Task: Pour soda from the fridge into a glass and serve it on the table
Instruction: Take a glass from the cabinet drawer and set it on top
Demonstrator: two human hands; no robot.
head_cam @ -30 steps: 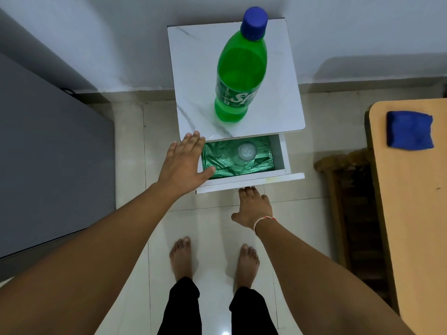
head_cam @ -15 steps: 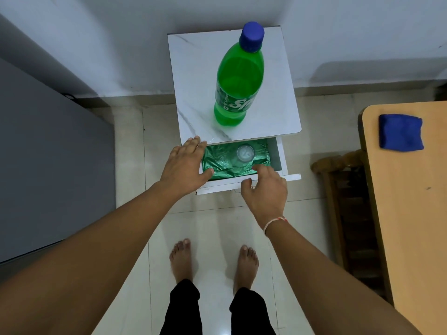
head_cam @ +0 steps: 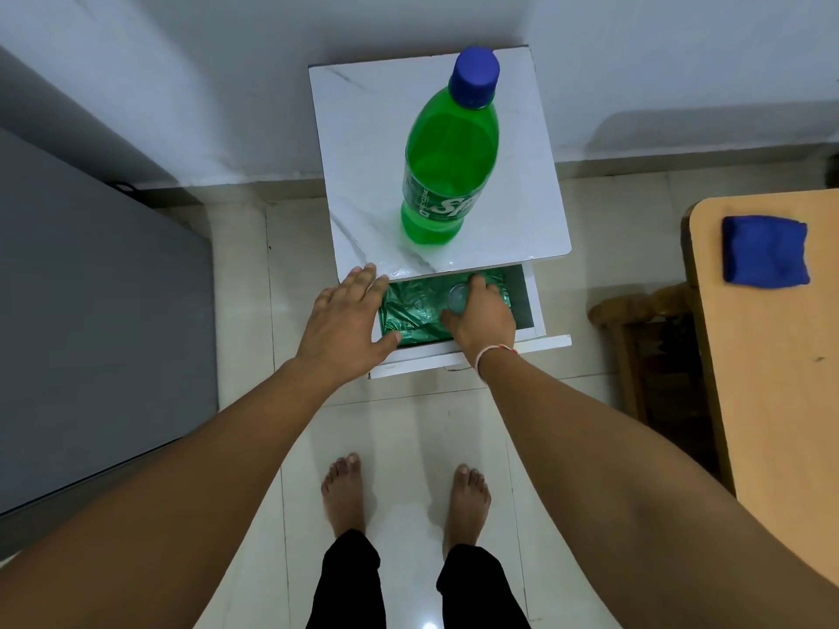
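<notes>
A green soda bottle [head_cam: 447, 161] with a blue cap stands upright on the white marble-patterned cabinet top [head_cam: 363, 143]. Below it the white drawer [head_cam: 526, 306] is pulled out and lined with shiny green foil [head_cam: 411, 311]. A clear glass [head_cam: 457, 296] stands in the drawer, and my right hand [head_cam: 481, 317] is inside the drawer with its fingers closed around the glass, hiding most of it. Resting flat on the drawer's left front corner is my left hand [head_cam: 347, 322], fingers spread, thumb over the drawer's front edge.
A grey fridge [head_cam: 91, 338] fills the left side. A wooden table [head_cam: 781, 379] with a folded blue cloth [head_cam: 765, 251] is at the right, a dark wooden chair [head_cam: 644, 342] beside it. My bare feet stand on the pale tiled floor [head_cam: 408, 438].
My right hand rose from under the drawer front, went over its edge into the drawer and closed on the glass. My left hand has stayed on the drawer's left corner.
</notes>
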